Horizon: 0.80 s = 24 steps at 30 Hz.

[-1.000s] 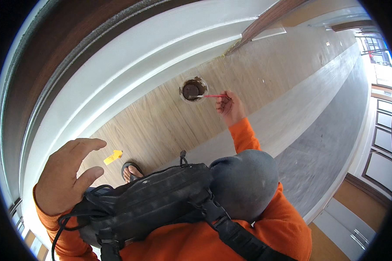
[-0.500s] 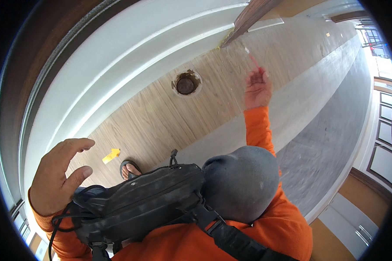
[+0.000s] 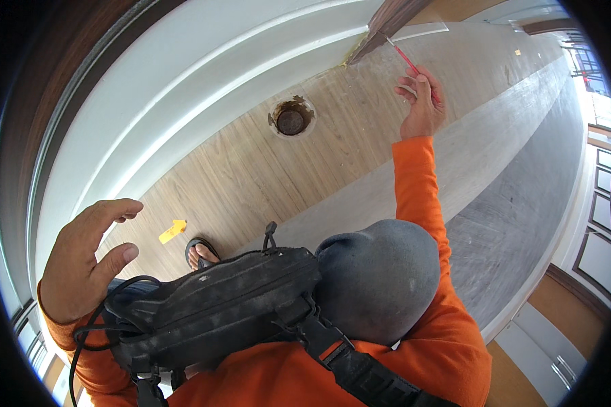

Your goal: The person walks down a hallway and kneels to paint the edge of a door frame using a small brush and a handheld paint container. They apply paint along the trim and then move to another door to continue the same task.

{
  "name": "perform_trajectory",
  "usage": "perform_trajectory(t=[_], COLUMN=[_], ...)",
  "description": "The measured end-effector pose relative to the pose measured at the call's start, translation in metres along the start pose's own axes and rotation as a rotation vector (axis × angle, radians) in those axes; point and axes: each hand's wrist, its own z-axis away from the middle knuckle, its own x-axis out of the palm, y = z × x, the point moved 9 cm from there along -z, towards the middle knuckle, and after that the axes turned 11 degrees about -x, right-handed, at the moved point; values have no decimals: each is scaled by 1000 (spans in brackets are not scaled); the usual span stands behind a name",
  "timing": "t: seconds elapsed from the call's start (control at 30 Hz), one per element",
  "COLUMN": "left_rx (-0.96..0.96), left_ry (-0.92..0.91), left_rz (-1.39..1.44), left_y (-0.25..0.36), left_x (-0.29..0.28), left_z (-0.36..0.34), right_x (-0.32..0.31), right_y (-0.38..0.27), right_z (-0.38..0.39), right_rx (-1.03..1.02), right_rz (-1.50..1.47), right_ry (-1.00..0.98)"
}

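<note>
My right hand [image 3: 422, 105] stretches far out over the floor, closed on a slim paintbrush [image 3: 405, 58] with a red handle. The pale tip of the brush meets or nearly meets the lower end of a dark brown wooden post [image 3: 381, 35]; I cannot tell if it touches. Yellowish strips edge the post's base. Nearer to me and left of the brush stands a round pot [image 3: 310, 117], its rim and inner wall smeared brown. At the left my left hand [image 3: 81, 261] hangs in the air, thumb and fingers apart and empty, beside the white panelled surface.
White moulded panelling [image 3: 204, 81] curves along the left. A yellow flat piece [image 3: 172, 232] lies on the wood-patterned floor [image 3: 231, 180] near my sandalled foot [image 3: 200, 252]. A black bag [image 3: 217, 298] crosses my front, beside my bent knee [image 3: 380, 278]. White cabinet doors line the right.
My right hand has moved farther out and slightly right, bringing the brush tip up to the dark post. The left hand has shifted only a little.
</note>
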Motion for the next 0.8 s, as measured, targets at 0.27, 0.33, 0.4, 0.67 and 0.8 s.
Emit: perform_trajectory(t=[0.27,0.33,0.4,0.67,0.8], left_rx=[50,47,47,55,63], left_ry=[32,28,27,27,35], left_rz=[-33,-30,-35,-37,-36], left_y=[5,4,3,7,5], left_x=[-1,-1,-1,-2,-1], left_z=[3,3,3,4,5], right_x=[4,6,4,7,3], right_y=[-1,-4,-2,0,23], right_z=[4,4,5,4,12], right_rx=[-6,-11,-6,-15,58], right_rz=[25,44,81,70,89], right_ry=[-12,-14,-24,-25,-33])
